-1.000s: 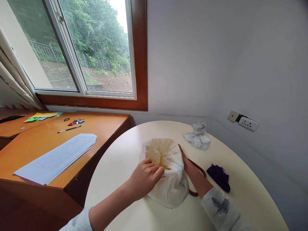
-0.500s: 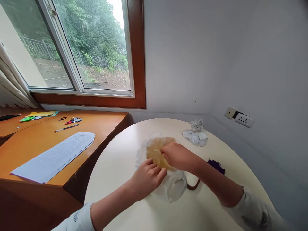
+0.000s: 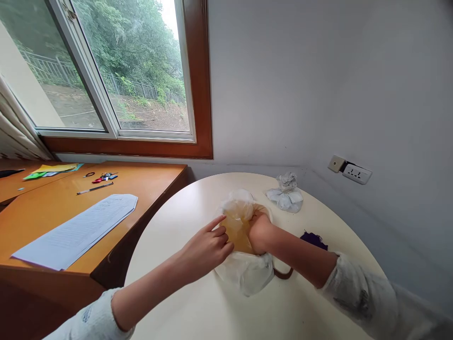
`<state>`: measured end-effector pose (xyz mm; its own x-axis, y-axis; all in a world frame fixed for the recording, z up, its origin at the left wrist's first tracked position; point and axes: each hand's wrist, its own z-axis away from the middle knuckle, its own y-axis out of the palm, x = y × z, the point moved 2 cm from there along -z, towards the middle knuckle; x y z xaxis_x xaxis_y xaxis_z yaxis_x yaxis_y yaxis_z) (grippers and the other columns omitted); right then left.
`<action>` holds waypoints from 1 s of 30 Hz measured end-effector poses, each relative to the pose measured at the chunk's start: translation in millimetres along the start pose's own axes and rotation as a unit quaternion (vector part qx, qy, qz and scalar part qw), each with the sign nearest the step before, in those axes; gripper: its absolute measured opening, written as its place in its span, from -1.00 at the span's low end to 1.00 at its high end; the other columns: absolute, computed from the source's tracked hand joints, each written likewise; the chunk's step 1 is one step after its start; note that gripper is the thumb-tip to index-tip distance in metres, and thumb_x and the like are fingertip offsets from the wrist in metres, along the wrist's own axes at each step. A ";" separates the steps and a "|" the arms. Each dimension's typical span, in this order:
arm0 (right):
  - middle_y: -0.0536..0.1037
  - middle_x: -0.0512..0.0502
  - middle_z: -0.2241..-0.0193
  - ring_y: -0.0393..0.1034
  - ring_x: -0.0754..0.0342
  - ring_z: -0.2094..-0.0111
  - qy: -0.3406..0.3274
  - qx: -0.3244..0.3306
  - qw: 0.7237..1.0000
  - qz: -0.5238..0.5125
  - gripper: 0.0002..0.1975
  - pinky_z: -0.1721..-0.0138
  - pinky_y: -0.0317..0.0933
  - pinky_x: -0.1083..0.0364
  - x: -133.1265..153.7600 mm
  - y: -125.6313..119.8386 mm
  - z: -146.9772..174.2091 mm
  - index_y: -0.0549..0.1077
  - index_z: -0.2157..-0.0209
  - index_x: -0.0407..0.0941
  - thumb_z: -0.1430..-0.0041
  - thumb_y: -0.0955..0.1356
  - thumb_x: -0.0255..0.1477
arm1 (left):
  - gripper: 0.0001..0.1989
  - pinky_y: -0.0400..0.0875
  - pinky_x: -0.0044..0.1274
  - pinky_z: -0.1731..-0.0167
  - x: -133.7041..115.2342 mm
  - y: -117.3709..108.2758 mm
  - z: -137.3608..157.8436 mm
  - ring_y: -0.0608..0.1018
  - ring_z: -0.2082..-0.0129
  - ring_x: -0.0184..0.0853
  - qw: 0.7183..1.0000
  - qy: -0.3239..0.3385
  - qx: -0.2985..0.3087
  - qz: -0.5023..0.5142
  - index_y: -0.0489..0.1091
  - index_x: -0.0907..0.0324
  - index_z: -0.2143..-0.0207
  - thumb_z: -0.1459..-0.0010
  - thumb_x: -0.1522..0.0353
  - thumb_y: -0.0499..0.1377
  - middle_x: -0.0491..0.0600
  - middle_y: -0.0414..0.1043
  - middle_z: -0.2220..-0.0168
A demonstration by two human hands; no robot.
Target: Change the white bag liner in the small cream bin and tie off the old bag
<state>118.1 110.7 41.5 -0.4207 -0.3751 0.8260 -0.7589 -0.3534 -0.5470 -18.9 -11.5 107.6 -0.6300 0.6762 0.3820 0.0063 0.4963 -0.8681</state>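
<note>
A white translucent plastic bag (image 3: 244, 274) lines a small container on the round table, its edge folded over the rim and down the outside. The yellowish interior (image 3: 238, 231) shows through the film, and a curved brown handle (image 3: 283, 275) sticks out at the right. At the near left rim, my left hand (image 3: 208, 245) grips the bag's edge with curled fingers, its index finger stretched along the rim. My right hand (image 3: 260, 231) reaches down inside the lined container against its right wall; its fingers are hidden.
A knotted white plastic bag (image 3: 286, 193) lies at the back of the round table (image 3: 170, 250). Beside my right forearm is a dark purple cloth (image 3: 314, 240). On the wooden desk at left are papers (image 3: 78, 231), a pen (image 3: 95, 188) and keys (image 3: 105, 177).
My right hand has moved from above the opening down into the container. My left hand has shifted slightly left, its index finger now extended. The bag's far edge has drawn inward.
</note>
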 end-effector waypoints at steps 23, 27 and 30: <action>0.52 -0.22 0.35 0.32 -0.26 0.13 -0.026 0.197 0.928 0.316 -0.68 0.05 0.07 -0.19 59.3 18.7 3.6 0.19 0.76 -0.11 0.45 0.39 -0.74 | -0.80 0.26 -0.40 0.11 -20.5 0.5 -14.3 0.34 0.48 -0.36 0.999 0.037 -0.040 0.006 0.29 0.20 0.53 -0.12 0.54 0.02 -0.08 0.33 0.60; 0.49 -0.13 0.20 0.24 -0.22 0.02 -0.017 0.216 0.929 0.301 -0.59 -0.09 -0.06 -0.17 44.5 25.7 -0.1 0.28 0.68 -0.10 0.63 0.42 -0.80 | -0.82 0.25 -0.38 0.14 -24.6 4.6 -12.7 0.35 0.47 -0.35 0.998 0.041 -0.041 0.005 0.31 0.20 0.50 -0.12 0.54 0.02 -0.08 0.35 0.58; 0.49 -0.06 0.19 0.24 -0.16 0.01 -0.021 0.221 0.931 0.288 -0.55 -0.11 -0.06 -0.09 39.5 23.1 -0.5 0.37 0.60 -0.09 0.66 0.44 -0.76 | -0.82 0.24 -0.37 0.14 -24.7 7.7 -10.1 0.35 0.47 -0.35 0.998 0.041 -0.040 0.010 0.30 0.20 0.49 -0.12 0.55 0.02 -0.07 0.35 0.58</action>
<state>83.7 88.2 61.5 -0.6674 -0.6422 0.3770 -0.1299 -0.3981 -0.9081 4.6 -19.0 94.7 -0.5626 0.7278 0.3921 0.0824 0.5213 -0.8494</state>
